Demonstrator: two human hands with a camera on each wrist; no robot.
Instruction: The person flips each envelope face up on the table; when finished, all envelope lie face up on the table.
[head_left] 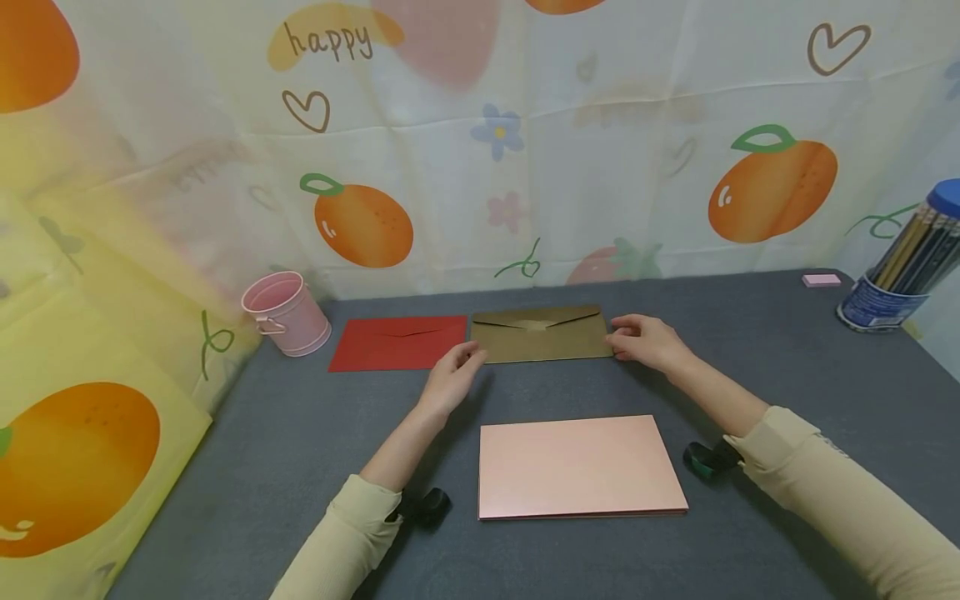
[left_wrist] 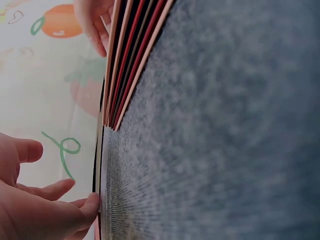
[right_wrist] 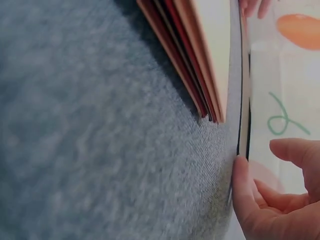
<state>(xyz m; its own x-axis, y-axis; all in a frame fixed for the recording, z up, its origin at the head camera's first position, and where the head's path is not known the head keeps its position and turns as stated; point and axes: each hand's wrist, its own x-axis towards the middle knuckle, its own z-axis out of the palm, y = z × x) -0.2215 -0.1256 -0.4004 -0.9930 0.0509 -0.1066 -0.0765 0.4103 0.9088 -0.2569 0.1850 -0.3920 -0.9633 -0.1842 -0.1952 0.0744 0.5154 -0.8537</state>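
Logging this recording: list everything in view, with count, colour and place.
Table: 1, dark grey, beneath the items
Olive envelope: 1, olive-gold, back centre
Red envelope: 1, red, just left of it
Stack: 1, pink top, red and dark layers below, front centre
Bucket: 1, pink, back left
Holder: 1, blue, back right
Pencils: several, mixed, in the holder
Eraser-like block: 1, pink, left of the holder
Patterned cloth: count unclear, white and yellow, behind and left
Wrist devices: 2, black, one per wrist
Sleeves: 2, cream, both forearms
Left hand: 1, bare, olive envelope's left end
Right hand: 1, bare, its right end
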